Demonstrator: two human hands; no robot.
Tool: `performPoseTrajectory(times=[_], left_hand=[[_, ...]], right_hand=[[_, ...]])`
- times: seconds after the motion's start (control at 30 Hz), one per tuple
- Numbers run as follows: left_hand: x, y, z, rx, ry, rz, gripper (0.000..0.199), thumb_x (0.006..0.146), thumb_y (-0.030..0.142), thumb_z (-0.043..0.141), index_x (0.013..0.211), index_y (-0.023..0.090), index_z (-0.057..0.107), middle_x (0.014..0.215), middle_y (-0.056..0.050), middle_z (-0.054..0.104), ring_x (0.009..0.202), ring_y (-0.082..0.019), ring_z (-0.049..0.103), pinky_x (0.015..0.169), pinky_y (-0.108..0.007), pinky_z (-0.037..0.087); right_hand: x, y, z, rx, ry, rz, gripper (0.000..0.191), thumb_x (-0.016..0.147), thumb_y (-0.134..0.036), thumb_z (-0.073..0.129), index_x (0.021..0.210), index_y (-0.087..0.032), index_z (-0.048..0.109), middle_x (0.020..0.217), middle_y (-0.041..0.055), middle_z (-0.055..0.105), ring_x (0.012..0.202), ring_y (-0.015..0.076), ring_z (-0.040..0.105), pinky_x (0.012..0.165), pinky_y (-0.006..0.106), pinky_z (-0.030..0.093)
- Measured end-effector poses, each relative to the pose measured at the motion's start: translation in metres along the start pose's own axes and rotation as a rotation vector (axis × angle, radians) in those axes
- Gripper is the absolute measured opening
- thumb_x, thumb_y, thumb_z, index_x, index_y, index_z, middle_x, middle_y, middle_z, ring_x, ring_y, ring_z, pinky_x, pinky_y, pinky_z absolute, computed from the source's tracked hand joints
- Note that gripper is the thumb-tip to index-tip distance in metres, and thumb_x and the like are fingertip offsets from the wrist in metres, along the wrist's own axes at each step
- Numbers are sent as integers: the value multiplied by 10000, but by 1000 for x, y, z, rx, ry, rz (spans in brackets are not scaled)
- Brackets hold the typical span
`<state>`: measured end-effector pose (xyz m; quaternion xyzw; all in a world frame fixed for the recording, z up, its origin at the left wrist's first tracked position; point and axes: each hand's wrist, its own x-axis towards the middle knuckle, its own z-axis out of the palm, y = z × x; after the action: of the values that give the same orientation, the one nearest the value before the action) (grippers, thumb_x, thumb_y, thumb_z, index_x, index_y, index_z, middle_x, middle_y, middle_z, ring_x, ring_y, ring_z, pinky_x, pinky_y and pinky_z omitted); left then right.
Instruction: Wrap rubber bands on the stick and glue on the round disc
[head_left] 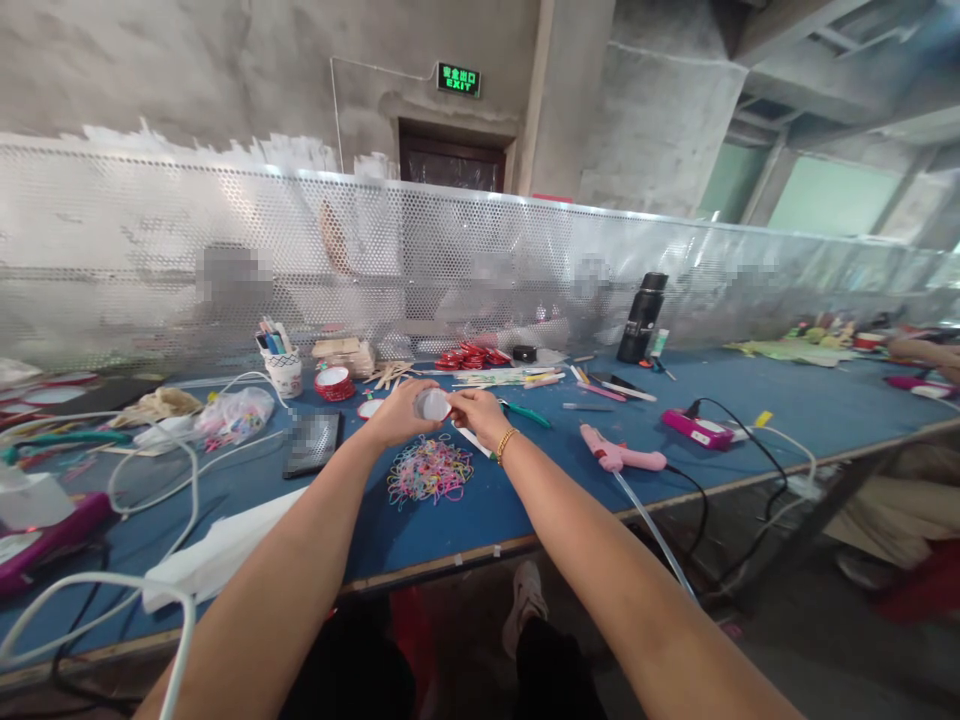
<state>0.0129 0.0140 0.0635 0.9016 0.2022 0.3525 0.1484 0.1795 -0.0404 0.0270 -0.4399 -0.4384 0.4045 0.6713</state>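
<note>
Above the blue tabletop I hold a small round pale disc (433,404), its greyish face turned toward me. My left hand (401,408) curls around its left side, fingers closed on it. At the disc's right edge my right hand (480,415) pinches with thumb and fingers, where a spot of red shows; a gold bracelet (507,443) is on that wrist. Just below the hands lies a loose heap of colourful rubber bands (430,470). A similar white disc with a red rim (370,409) lies partly hidden behind my left hand.
A pink glue gun (619,450) lies to the right, near a purple power strip (697,428). Green-handled pliers (527,413) sit behind my right hand. To the left are a phone (313,444), red-rimmed discs (334,383), a pen cup (283,372) and white cables (193,470). A black bottle (642,318) stands behind.
</note>
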Motion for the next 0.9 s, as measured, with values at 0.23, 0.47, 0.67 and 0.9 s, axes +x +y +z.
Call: performPoseTrajectory(times=[0.23,0.47,0.67,0.9], left_hand=[[1,-4,2,13,-4,-18,685,576,349,773,1218,195,591,1233,-109,587,1152,-273,535,1023,-405,390],[6,-11,11,-358,113,-202,531,714,429,653,1185,185,625,1210,-98,638,1065,-225,600,908,-346,468],[7,-16,11,-419,240,-359,299,701,396,661,881,172,744,886,-61,720,809,-202,626,748,-317,483],[6,-13,10,-544,301,-455,361,592,449,736,800,154,745,748,-49,698,659,-168,578,610,-281,425]], right_hand=[[1,-1,-1,-9,15,11,298,570,-387,774,685,-148,639,526,-21,590,461,75,495,428,191,393],[3,-2,-2,-77,44,-68,258,611,-396,735,711,-169,665,529,-38,580,490,87,499,444,196,353],[-2,-4,1,-183,3,-102,239,638,-392,718,718,-169,685,526,-20,593,478,90,494,444,201,357],[-6,-5,4,-215,-22,-151,231,647,-394,718,718,-176,686,515,-26,583,462,89,472,449,208,364]])
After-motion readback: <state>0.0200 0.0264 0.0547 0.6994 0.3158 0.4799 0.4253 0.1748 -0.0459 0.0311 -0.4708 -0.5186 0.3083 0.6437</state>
